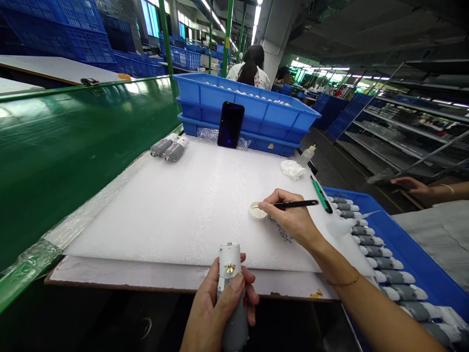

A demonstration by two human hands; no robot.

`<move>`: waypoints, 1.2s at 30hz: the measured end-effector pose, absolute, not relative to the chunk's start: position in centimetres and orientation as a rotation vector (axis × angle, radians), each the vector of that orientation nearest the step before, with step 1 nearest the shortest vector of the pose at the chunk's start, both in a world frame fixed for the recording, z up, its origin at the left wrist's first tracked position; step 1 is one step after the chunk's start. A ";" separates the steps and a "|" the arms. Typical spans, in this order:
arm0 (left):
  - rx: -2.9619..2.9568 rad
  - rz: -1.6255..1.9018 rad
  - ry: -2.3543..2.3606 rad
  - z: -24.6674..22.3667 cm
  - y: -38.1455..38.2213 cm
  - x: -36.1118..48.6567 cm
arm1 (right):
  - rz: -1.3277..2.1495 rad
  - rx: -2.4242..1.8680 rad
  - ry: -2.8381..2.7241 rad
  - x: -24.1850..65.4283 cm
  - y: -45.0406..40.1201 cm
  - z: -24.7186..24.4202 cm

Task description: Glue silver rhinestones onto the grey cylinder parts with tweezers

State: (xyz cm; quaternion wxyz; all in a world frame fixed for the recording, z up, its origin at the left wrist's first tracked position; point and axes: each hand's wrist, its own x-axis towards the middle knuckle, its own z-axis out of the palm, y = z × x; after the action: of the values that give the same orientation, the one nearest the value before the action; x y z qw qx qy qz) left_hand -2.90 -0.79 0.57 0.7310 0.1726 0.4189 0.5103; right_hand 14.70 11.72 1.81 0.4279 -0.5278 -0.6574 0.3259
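My left hand (223, 298) is wrapped round a grey and white cylindrical device (230, 259) at the table's front edge, its white end pointing away from me. Between the fingers of my right hand (287, 215) is a black pen-like tool (296, 204), its tip over a small round white dish (257, 210). Small dark metal parts (282, 231) lie on the white foam sheet (164, 210), partly under my right hand. Two more grey and white devices (176, 149) rest at the back left of the sheet.
Stacked blue crates (245, 115) stand behind a propped phone (230, 124). A green cutter (321, 195), crumpled white cloth (292, 169) and bottle (307, 155) lie right. A blue bin (417, 259) of devices stands right, beside another person's hand (412, 187). A green conveyor (91, 127) runs left.
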 end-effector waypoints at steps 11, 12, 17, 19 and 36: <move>0.119 1.277 0.953 3.1 1.8 -2.0 | 0.769 -0.960 -1.714 13.5 3.8 2.9; 0.133 1.298 0.959 3.2 2.0 -2.1 | 0.770 -0.951 -1.723 13.5 3.6 2.9; 0.238 1.407 1.033 3.3 2.8 -2.7 | 0.761 -0.981 -1.723 13.4 4.0 2.3; 0.263 1.422 1.056 3.2 2.9 -2.7 | 0.749 -1.042 -1.665 13.6 4.4 1.8; 0.691 1.230 1.427 -0.1 -3.5 -6.2 | 0.825 -1.272 -1.706 17.6 -2.5 0.7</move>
State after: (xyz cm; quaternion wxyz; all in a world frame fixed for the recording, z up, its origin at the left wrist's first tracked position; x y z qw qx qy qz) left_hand -6.15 -3.50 -0.07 0.5375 0.2902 0.5999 0.5167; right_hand 17.63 -2.51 0.73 0.4167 -0.5066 -0.6795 0.3286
